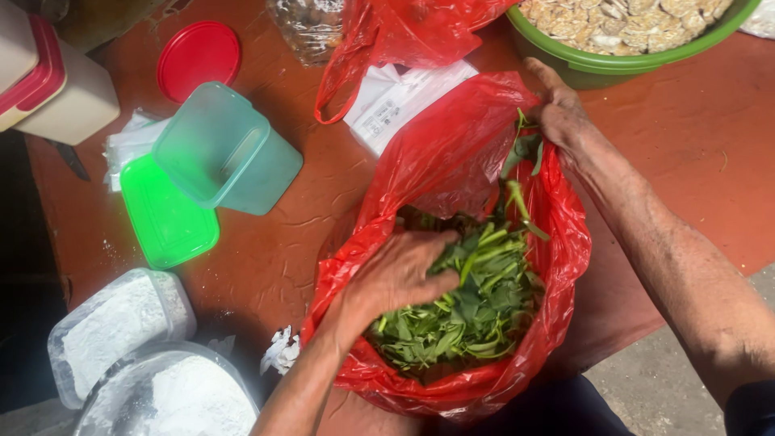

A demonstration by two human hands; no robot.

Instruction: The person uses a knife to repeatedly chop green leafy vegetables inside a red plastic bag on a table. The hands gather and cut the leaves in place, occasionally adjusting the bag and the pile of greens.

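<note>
Though half-buried, left hand [401, 273] among greens [472, 311]

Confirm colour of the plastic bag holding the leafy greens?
Red, thin see-through plastic bag, seen from the head view. Left hand is in the greens; right hand holds the rim.

Red bag, green leaves, and lots of bright colours on a brown-red table

The plastic bag [452, 161] is bright red, and the leaves [472, 303] in it are green with light green stems. The table [694, 137] is brown-red. The round lid [198, 58] is red. The flat lid [165, 216] is bright green, and the tub [226, 153] is blue-green. The big bowl [622, 66] is green, with pale tan bits inside. The powder [190, 400] is white. The paper [400, 101] is white too.
</note>
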